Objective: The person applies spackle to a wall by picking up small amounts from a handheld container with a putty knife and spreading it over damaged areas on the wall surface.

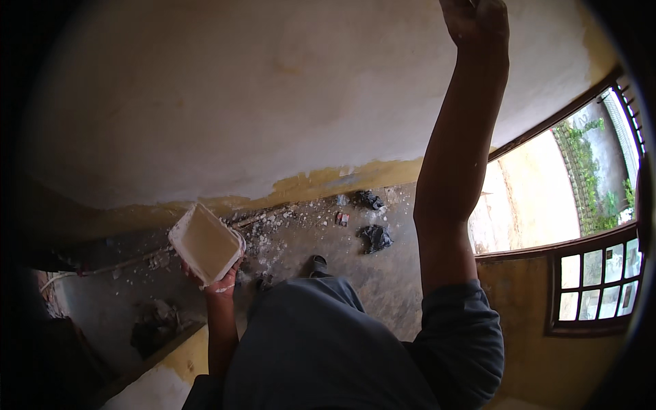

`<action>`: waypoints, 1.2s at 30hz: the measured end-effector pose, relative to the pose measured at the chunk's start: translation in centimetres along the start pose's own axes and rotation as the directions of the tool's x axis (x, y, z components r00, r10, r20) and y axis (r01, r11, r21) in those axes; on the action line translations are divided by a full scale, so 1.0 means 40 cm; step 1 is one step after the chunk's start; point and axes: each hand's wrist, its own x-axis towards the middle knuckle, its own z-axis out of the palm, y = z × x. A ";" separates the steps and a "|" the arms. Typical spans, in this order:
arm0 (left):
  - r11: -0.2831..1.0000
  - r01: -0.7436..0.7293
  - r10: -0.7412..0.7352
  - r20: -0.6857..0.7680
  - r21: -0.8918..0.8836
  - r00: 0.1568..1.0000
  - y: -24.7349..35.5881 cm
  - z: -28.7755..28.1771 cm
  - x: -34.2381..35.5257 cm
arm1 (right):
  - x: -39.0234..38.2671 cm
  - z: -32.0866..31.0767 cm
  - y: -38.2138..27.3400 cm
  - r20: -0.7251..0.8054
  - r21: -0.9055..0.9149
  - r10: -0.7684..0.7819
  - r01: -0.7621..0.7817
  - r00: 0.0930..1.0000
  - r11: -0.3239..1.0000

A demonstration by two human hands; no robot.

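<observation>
Hands well apart. Left hand (223,281) clamps a pale squarish tray (205,244) at its near edge. Right hand (482,24) is raised high above it, fingers curled, partly out of view; I can't tell what it grips. Patchy wall (239,96) ahead of both; white debris (268,236), black plastic bag (376,238) right of left hand.

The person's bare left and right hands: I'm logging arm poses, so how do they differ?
The bare left hand sits below the picture's middle; the bare right hand reaches its top edge.
The left hand holds a pale, four-sided, tray-like object; whether the right hand holds anything is unclear.
That object partly covers the left hand; the picture's edge crops the right hand.
Both are only partly visible.
</observation>
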 end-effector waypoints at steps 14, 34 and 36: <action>0.999 -0.017 0.023 0.141 -0.044 0.990 -0.002 -0.027 0.017 | -0.335 -0.333 0.284 -0.173 -0.971 -0.412 -0.224 0.895 -0.081; 1.000 -0.006 0.006 0.025 -0.030 1.000 -0.013 0.023 0.010 | -0.303 -0.481 0.277 -0.691 -0.399 -0.079 -0.288 0.719 0.870; 0.999 -0.024 0.024 0.010 -0.031 1.000 -0.014 0.018 0.010 | -0.301 -0.452 0.275 -0.660 -0.467 -0.107 -0.294 0.744 0.834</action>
